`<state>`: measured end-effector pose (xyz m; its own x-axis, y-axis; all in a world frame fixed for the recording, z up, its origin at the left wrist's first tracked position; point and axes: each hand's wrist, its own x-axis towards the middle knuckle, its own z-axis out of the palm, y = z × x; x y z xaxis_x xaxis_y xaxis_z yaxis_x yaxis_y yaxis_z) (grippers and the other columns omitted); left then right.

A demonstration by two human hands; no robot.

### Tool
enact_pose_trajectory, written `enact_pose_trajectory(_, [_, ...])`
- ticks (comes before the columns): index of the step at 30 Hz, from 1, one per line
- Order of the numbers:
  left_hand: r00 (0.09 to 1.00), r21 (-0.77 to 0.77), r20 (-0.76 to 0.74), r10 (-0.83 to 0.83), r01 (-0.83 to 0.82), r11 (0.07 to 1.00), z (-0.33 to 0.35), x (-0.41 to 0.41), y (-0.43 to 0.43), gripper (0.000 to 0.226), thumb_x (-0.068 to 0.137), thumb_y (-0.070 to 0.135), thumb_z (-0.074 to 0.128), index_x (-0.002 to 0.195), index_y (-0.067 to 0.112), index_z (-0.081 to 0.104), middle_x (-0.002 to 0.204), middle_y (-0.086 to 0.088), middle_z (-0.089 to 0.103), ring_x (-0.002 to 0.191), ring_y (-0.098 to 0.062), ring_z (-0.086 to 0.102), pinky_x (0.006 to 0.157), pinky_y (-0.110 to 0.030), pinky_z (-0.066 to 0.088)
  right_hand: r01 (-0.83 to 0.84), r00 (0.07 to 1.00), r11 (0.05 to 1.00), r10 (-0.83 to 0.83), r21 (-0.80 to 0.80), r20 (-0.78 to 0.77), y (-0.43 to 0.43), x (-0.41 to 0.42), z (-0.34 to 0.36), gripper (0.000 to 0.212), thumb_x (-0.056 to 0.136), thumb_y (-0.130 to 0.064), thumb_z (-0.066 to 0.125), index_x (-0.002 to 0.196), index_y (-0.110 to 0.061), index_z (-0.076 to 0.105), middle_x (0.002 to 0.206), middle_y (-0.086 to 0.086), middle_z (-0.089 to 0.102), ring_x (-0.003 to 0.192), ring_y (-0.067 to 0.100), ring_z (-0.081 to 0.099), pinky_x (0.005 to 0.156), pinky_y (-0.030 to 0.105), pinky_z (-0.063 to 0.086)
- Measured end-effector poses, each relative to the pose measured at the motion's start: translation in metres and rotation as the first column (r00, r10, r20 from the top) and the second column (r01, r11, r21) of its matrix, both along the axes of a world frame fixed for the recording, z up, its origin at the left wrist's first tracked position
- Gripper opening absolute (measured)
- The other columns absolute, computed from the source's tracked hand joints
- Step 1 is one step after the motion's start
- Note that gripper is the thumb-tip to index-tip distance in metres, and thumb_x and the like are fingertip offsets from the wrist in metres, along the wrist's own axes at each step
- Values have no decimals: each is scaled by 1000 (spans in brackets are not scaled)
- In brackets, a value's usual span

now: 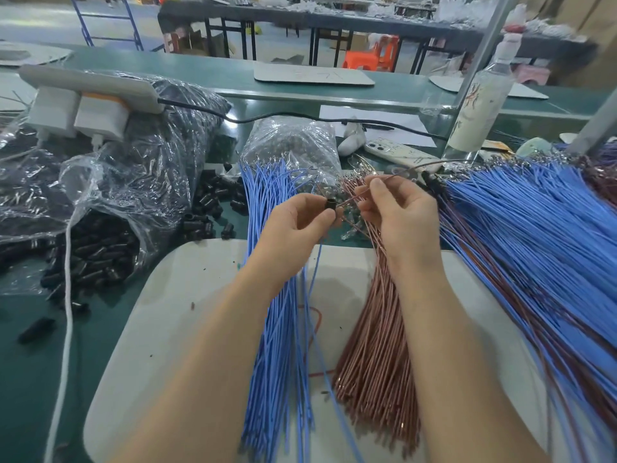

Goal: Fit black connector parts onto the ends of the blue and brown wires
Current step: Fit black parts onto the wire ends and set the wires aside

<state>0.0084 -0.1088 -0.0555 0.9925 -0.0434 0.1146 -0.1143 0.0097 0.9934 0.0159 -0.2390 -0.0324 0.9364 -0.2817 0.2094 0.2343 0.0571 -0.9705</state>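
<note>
My left hand [293, 225] pinches a small black connector part [331, 205] between thumb and fingers. A blue wire [312, 279] hangs down from that hand. My right hand [397, 212] pinches a thin brown wire [417, 168] whose end points toward the connector. A loose bundle of blue wires [277, 329] lies under my left forearm on a white mat [173, 329]. Beside it, under my right forearm, fans a bundle of brown wires [377, 362]. More black connector parts [100, 255] spill from an open plastic bag at the left.
A big pile of blue and brown wires with black ends [534, 245] covers the right side. A clear bag [293, 145], a phone [397, 152] and a bottle [480, 95] stand behind my hands. A power strip [86, 91] and white cable [68, 295] lie left.
</note>
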Motion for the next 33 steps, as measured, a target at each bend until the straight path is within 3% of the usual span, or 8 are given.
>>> enact_pose_trajectory(4, [970, 325, 234, 68, -145, 934, -1, -2, -1, 14, 90, 12, 61, 91, 27, 59, 89, 12, 63, 86, -6, 60, 82, -23, 49, 135, 978, 991, -128, -28, 166, -2, -4, 5, 17, 96, -11, 55, 84, -20, 63, 68, -7, 66, 58, 1, 58, 58, 16, 49])
enact_pose_trajectory(9, [939, 331, 329, 104, -218, 918, -2, -3, 1, 14, 90, 8, 59, 97, 21, 59, 91, 7, 65, 87, -8, 60, 79, -11, 46, 154, 959, 984, -125, -95, 255, 2, -8, 6, 14, 96, -10, 55, 87, -18, 63, 67, -10, 65, 61, -1, 59, 61, 16, 49])
enact_pose_trajectory(12, [937, 339, 333, 106, -224, 914, -2, -2, 0, 14, 91, 8, 59, 99, 19, 59, 95, 2, 66, 90, -12, 60, 83, -16, 47, 159, 956, 978, -118, -137, 269, 3, -8, 6, 15, 95, -11, 55, 88, -20, 63, 68, -11, 65, 63, 1, 59, 65, 19, 50])
enact_pose_trajectory(18, [929, 398, 364, 69, -222, 890, -1, -3, -1, 13, 91, 7, 58, 101, 15, 62, 97, -2, 66, 93, -15, 59, 81, -10, 40, 202, 944, 936, -109, -288, 310, 6, -8, 1, 9, 95, -15, 54, 92, -18, 63, 74, -8, 63, 69, 13, 61, 71, 35, 54])
enact_pose_trajectory(22, [917, 435, 393, 72, -254, 864, -1, -4, -1, 15, 91, 8, 58, 104, 11, 63, 99, -3, 66, 93, -15, 59, 78, -6, 37, 292, 908, 846, -100, -446, 406, 7, -10, 0, 11, 94, -12, 54, 93, -15, 66, 76, -15, 60, 71, 8, 59, 68, 16, 47])
enact_pose_trajectory(25, [912, 453, 400, 87, -279, 847, -2, -4, 0, 15, 92, 10, 56, 106, 11, 62, 100, -2, 65, 93, -13, 57, 79, -8, 38, 329, 890, 802, -88, -498, 447, 7, -10, 0, 14, 94, -11, 55, 96, -7, 68, 82, -5, 64, 73, 8, 60, 70, 16, 47])
enact_pose_trajectory(29, [901, 462, 424, 94, -304, 833, 0, -5, -3, 18, 92, 9, 57, 109, 8, 64, 101, -2, 66, 91, -11, 56, 79, -5, 37, 291, 917, 733, -29, -615, 399, 7, -8, -2, 15, 92, -10, 57, 94, -4, 71, 90, 3, 69, 81, 15, 62, 79, 23, 49])
enact_pose_trajectory(33, [881, 467, 468, 70, -313, 827, 0, -7, -4, 18, 91, 8, 59, 107, 9, 66, 98, -2, 66, 90, -14, 57, 82, -15, 43, 124, 980, 729, 15, -673, 197, 10, -7, -7, 14, 93, -19, 59, 93, -12, 71, 88, -7, 68, 80, -1, 54, 79, 4, 39])
